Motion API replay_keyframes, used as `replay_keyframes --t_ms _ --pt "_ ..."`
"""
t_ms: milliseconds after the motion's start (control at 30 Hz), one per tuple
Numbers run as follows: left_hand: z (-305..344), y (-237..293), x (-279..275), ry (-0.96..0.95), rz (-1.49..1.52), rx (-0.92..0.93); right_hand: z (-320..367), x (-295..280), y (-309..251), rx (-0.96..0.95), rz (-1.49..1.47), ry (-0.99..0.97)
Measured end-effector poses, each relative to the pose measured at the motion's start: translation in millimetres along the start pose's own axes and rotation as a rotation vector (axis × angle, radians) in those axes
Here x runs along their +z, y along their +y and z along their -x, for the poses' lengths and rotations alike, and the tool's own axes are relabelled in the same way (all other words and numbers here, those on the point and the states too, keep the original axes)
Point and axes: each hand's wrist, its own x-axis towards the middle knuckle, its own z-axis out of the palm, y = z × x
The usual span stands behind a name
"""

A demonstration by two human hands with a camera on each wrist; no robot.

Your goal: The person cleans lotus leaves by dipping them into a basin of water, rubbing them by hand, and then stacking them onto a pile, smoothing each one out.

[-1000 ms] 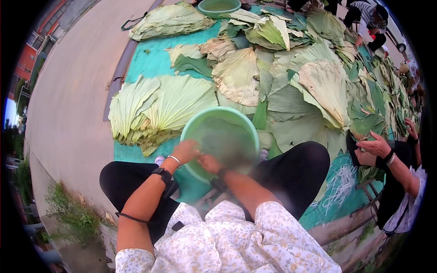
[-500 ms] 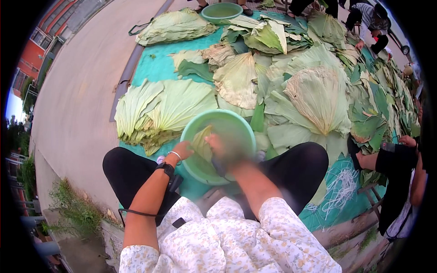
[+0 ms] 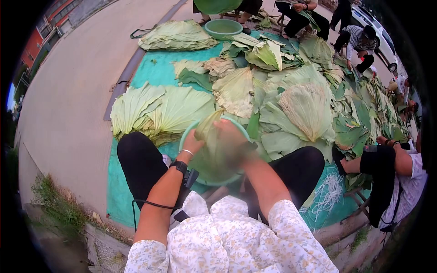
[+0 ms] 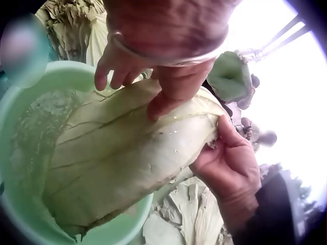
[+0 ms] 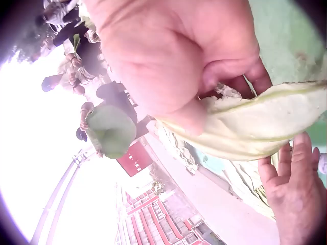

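A folded, pale green lotus leaf (image 3: 209, 132), wet and veined, is held up over a light green plastic basin (image 3: 217, 180) between the person's knees. In the left wrist view the leaf (image 4: 112, 153) hangs down over the basin (image 4: 15, 199), which has water in it. My right hand (image 4: 230, 168) pinches the leaf's narrow end between thumb and curled fingers, also seen close up in the right wrist view. My left hand (image 4: 176, 84) pinches its upper edge, thumb on the face and fingertips behind. Blur covers part of my right hand (image 3: 230, 136) in the head view.
A stack of folded leaves (image 3: 177, 109) lies left of the basin on a teal sheet (image 3: 157, 68). More leaves (image 3: 309, 109) spread ahead and right. White string (image 3: 328, 193) lies by the right knee. People sit beyond, near another basin (image 3: 223, 28), and at the right.
Both hands were low in the basin; they have risen and lifted the leaf up over its rim. The head view has tilted up, showing more people at the back.
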Motion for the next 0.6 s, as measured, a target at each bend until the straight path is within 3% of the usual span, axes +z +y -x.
replay_keyframes --t_ms 33,167,200,233,267,333,367,433,467,533,600 --pt "-4 15 2 0.055 0.083 -0.052 -18 -9 11 0.370 -0.342 -0.110" --pt "-5 22 7 0.072 0.078 -0.044 -22 -24 -9 0.375 -0.242 -0.118" --pt "-8 6 14 0.127 0.064 -0.012 -23 -29 -2 0.359 -0.040 -0.071" --pt "-11 -7 18 0.186 0.047 0.018 -26 -32 6 0.337 0.161 -0.029" --pt "-11 -22 22 0.193 0.051 0.007 -24 -31 19 0.343 0.164 -0.040" --pt "-3 -45 27 0.155 -0.066 -0.025 -10 -31 61 0.141 0.133 0.224" --pt "1 -48 28 0.159 -0.070 -0.036 -7 -37 94 0.146 0.128 0.214" --pt "6 -47 31 -0.161 -0.408 -0.145 -1 -49 154 -0.235 0.743 0.319" --pt "13 -36 32 -0.165 -0.413 -0.155 2 -44 157 -0.226 0.736 0.314" --pt "28 -8 32 -0.356 -0.629 -0.230 8 -34 165 0.042 0.698 0.461" --pt "16 -94 91 -0.394 -0.642 -0.082 10 -38 191 0.102 0.737 0.459"
